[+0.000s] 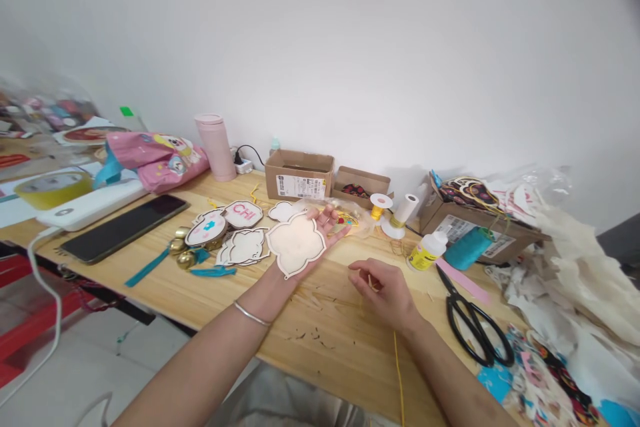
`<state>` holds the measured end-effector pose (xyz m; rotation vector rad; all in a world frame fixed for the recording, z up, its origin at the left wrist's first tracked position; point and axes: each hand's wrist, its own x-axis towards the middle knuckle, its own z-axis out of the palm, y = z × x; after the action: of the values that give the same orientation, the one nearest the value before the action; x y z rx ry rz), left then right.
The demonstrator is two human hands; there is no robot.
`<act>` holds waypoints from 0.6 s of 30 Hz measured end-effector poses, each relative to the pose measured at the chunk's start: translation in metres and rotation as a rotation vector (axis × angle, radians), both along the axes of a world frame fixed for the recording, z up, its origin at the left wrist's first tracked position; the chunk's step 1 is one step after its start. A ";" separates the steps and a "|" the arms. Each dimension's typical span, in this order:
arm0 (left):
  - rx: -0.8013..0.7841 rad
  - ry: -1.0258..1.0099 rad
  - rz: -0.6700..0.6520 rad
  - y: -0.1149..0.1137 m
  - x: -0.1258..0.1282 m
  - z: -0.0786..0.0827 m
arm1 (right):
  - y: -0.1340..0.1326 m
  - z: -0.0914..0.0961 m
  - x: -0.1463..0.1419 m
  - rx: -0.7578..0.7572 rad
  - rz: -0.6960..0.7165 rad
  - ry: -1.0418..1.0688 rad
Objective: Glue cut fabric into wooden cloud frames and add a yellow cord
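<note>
My left hand (327,223) lies palm up over the wooden table (320,333), fingers stretched out, with a pale cloud-shaped wooden cutout (296,245) resting flat on the palm. A silver bangle sits on that wrist. My right hand (383,290) hovers just to the right, fingers pinched on a thin yellow cord (399,373) that trails down toward me. Left of the cutout lie more cutouts (243,245), one lettered "CHI" (243,212), with gold bells (181,250) and teal tassels.
Black scissors (473,323), a glue bottle (426,252), a teal thread spool (467,247) and yellow cord spools (380,205) sit at right. Cardboard boxes (299,175) line the wall. A phone (123,227), a pink bottle (216,145) and tape (53,188) are at left.
</note>
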<state>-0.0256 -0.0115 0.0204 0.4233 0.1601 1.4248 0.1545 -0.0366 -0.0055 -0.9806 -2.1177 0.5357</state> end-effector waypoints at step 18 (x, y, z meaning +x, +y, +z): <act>-0.058 0.106 0.084 0.000 0.003 -0.001 | 0.013 0.013 0.013 -0.328 -0.252 -0.090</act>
<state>-0.0227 -0.0116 0.0190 0.4487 0.3073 1.4773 0.1678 -0.0237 0.0073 -1.4575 -1.9798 0.7362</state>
